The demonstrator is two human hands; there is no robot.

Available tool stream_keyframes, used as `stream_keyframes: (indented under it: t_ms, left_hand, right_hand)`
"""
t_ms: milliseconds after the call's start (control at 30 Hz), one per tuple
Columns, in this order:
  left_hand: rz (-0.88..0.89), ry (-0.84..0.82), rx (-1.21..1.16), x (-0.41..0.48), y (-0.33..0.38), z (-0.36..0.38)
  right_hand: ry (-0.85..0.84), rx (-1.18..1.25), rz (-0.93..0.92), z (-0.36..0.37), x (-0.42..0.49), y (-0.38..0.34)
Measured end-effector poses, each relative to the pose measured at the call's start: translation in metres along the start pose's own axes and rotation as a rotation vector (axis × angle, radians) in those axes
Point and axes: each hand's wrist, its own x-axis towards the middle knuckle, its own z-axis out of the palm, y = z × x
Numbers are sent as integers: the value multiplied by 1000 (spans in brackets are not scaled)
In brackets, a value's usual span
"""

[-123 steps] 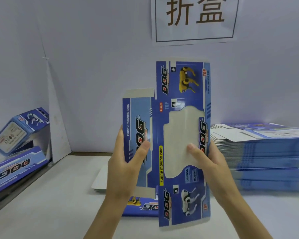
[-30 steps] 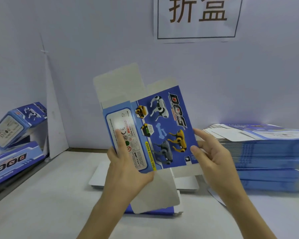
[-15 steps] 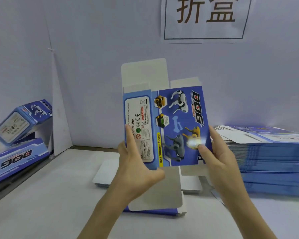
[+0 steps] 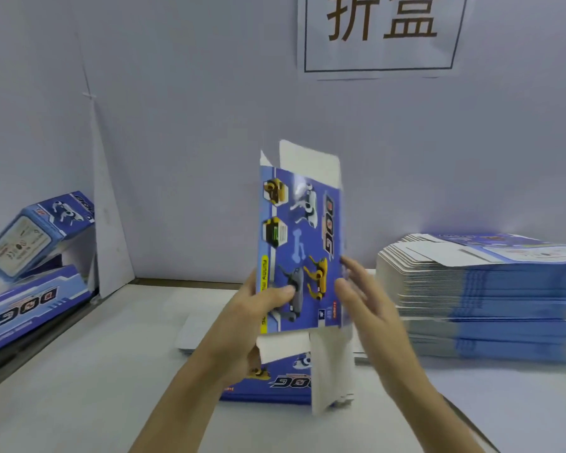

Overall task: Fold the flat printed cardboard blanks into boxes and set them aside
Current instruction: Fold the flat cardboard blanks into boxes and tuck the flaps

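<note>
I hold a blue printed cardboard box blank upright in front of me, opened into a sleeve, its white end flaps loose at top and bottom. My left hand grips its lower left edge, thumb across the printed face. My right hand is at the lower right edge with fingers spread and fairly straight; it is blurred, and contact with the box is unclear. A tall stack of flat blanks lies on the table at the right.
Two folded blue boxes lean at the far left by the wall. Another flat printed blank lies on the white table under my hands, beside a white flat sheet. A paper sign hangs on the wall.
The box has turned so its label side panel faces away and the dog-printed face looks narrower. My left thumb moved onto the printed face; my right hand's fingers have opened at the right edge.
</note>
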Motion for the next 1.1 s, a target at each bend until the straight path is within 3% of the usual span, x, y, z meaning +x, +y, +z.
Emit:
stream_keyframes:
  t_ms: [100,233,333,467,600,733,900,1100]
  left_hand:
    - [-47,-22,-35,4,3,-13]
    - [-112,-173,70,5,1,-17]
    - [-156,-40,140,6,-4,-17]
    - [-140,107,262,7,-5,-11]
    - [-46,25,281,8,-1,-15]
    - [-84,-77,164,11,12,-22]
    - [-100,99,161,17,15,-12]
    - [-89,161,204,11,14,-21]
  right_hand:
    - [125,-3,20,-19,7,-8]
    - [18,93,162,-40,9,-12]
    - [12,94,224,-46,9,-10]
    - [124,46,210,-42,9,-2]
    - [94,76,208,-43,11,-7]
    - [33,147,188,-39,8,-24]
    - [134,128,105,-33,6,-28]
    - [13,145,160,-32,4,-32]
